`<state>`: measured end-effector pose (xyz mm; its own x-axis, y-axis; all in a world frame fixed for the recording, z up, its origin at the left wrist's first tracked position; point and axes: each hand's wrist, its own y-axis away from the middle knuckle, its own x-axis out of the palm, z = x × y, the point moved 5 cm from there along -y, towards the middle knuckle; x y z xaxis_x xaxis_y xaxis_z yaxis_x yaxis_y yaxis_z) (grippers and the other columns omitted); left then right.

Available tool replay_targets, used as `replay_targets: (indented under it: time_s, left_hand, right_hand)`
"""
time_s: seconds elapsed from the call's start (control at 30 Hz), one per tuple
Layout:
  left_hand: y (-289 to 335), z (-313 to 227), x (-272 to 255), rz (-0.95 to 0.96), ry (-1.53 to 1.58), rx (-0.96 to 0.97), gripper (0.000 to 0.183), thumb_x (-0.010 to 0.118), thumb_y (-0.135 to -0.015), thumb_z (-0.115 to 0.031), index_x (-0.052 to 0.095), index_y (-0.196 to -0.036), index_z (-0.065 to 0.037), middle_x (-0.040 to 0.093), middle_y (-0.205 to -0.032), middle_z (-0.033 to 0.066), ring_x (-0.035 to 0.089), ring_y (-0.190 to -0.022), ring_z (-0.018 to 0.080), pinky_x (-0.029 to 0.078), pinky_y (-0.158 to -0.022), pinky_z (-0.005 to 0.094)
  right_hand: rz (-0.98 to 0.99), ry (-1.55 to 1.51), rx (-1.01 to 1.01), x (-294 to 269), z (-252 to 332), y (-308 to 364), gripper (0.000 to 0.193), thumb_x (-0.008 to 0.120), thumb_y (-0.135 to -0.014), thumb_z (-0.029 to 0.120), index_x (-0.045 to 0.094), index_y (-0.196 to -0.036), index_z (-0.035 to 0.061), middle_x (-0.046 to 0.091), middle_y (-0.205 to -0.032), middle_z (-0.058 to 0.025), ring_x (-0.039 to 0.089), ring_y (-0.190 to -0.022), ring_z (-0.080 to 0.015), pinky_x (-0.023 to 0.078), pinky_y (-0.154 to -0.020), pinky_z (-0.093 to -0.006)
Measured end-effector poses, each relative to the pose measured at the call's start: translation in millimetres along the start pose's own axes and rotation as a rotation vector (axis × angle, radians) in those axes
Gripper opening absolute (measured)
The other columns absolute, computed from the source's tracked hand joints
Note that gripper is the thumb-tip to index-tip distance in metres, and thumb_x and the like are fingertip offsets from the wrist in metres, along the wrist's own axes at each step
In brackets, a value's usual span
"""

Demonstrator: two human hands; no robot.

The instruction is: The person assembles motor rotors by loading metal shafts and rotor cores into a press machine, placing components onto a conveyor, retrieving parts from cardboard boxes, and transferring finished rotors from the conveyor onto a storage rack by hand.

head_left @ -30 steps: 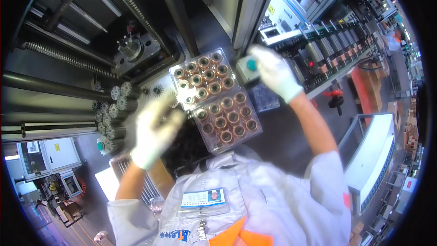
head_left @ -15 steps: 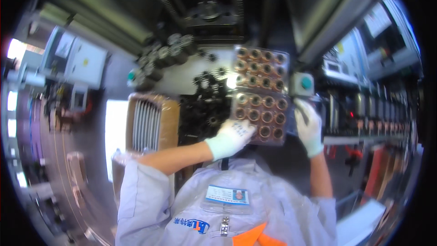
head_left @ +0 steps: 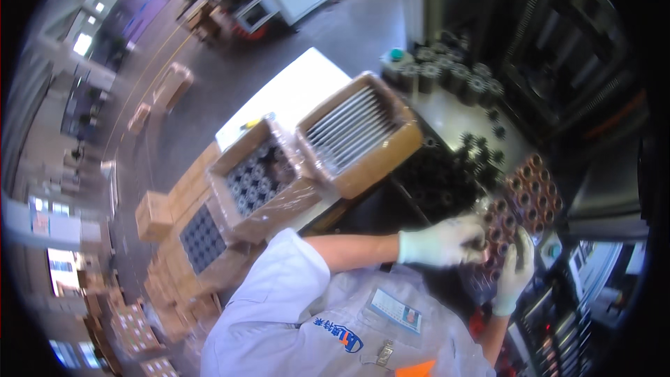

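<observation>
Two clear plastic trays hold rows of copper-coloured rings with dark centres: a near tray (head_left: 497,227) and a far tray (head_left: 536,195). My left hand (head_left: 447,241), in a white glove, is at the left edge of the near tray with its fingers curled together. What those fingers hold, if anything, is too blurred to make out. My right hand (head_left: 515,276), also gloved, is at that tray's right side, fingers stretched up over its edge and apart. Dark toothed metal cores (head_left: 440,178) lie heaped left of the trays.
Stacked toothed cores (head_left: 457,73) stand at the back of the bench, near a green button (head_left: 397,54). To the left are a carton of metal rods (head_left: 352,132) and a plastic-lined carton of round toothed parts (head_left: 255,178). Machine framework (head_left: 558,35) rises at the far right.
My view has swung left, bringing in more cartons and floor. My right hand has moved from beside a green button to the near tray. My left hand stays by that tray.
</observation>
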<state>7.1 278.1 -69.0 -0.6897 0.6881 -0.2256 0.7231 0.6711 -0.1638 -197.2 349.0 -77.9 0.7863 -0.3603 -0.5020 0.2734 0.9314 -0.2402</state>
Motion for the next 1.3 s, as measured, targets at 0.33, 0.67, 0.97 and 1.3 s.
replay_targets:
  time_s: [0.33,0.67,0.97,1.3]
  left_hand:
    - [255.5,0.8,-176.2,-0.706,0.412,-0.590,0.030,0.077,-0.091,-0.017,0.070,-0.113,0.001,0.072,-0.106,0.0051,0.065,-0.096,0.0093,0.052,-0.086,0.0264]
    - [444.6,42.9,-233.8,-1.378,0.351,-0.440,0.024,0.072,-0.093,-0.005,0.065,-0.114,0.003,0.069,-0.104,0.0034,0.064,-0.091,0.0070,0.052,-0.081,0.0219]
    - [445.8,48.5,-250.6,-1.229,-0.212,-0.492,0.019,0.078,-0.083,-0.004,0.068,-0.097,0.002,0.067,-0.117,0.0137,0.064,-0.106,0.0208,0.050,-0.092,0.0307]
    - [457.1,51.4,-269.0,-1.132,-0.272,-0.551,0.017,0.075,-0.082,0.000,0.065,-0.096,0.003,0.067,-0.113,0.0168,0.064,-0.103,0.0248,0.050,-0.091,0.0335]
  right_hand:
    - [0.875,-0.196,-0.787,292.5,225.4,-29.1,0.036,0.071,-0.083,0.004,0.070,-0.118,0.0102,0.057,-0.136,-0.0189,0.067,-0.106,-0.0317,0.055,-0.089,-0.0388]
    - [1.439,0.332,-1.412,600.8,251.7,65.9,0.044,0.059,-0.085,0.004,0.068,-0.124,0.0196,0.049,-0.147,-0.0209,0.069,-0.102,-0.0344,0.057,-0.085,-0.0434]
    - [1.371,0.349,-1.658,620.3,253.0,71.6,0.026,0.068,-0.081,0.021,0.063,-0.105,0.0121,0.065,-0.097,-0.0195,0.070,-0.077,-0.0348,0.056,-0.060,-0.0455]
    - [1.163,0.157,-0.933,519.5,321.5,14.6,0.029,0.077,-0.076,0.029,0.069,-0.100,0.0144,0.055,-0.115,-0.0251,0.067,-0.083,-0.0381,0.055,-0.074,-0.0443]
